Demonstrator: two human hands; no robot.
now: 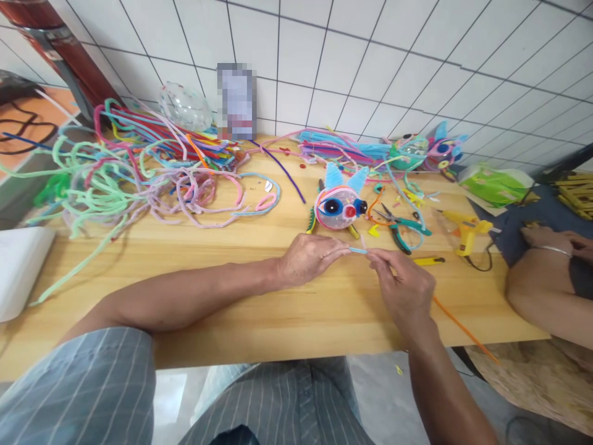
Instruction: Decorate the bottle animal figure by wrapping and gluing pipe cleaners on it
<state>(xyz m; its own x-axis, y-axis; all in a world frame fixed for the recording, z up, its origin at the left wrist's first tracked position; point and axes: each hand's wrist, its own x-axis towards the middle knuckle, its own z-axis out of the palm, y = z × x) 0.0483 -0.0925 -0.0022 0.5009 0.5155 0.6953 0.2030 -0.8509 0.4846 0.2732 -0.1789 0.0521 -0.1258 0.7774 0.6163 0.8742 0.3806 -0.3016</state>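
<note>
Both hands pinched a short light-blue pipe cleaner (357, 250) above the desk's (259, 309) front edge.
The left hand (308, 258) gripped one end, the right hand (403, 285) the other; a pipe-cleaner pig figure (340, 207) stood just behind, pliers (401, 227) and a yellow glue gun (466, 230) rightward.

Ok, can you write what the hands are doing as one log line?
left hand: pinching blue pipe cleaner | right hand: pinching its other end | nearby: fish toy, pliers, glue gun

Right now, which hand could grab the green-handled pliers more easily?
The right hand, probably. The green-handled metal pliers lie on the wooden table just beyond its fingers. The left hand sits further left, and both hands pinch the short light-blue pipe cleaner.
</note>
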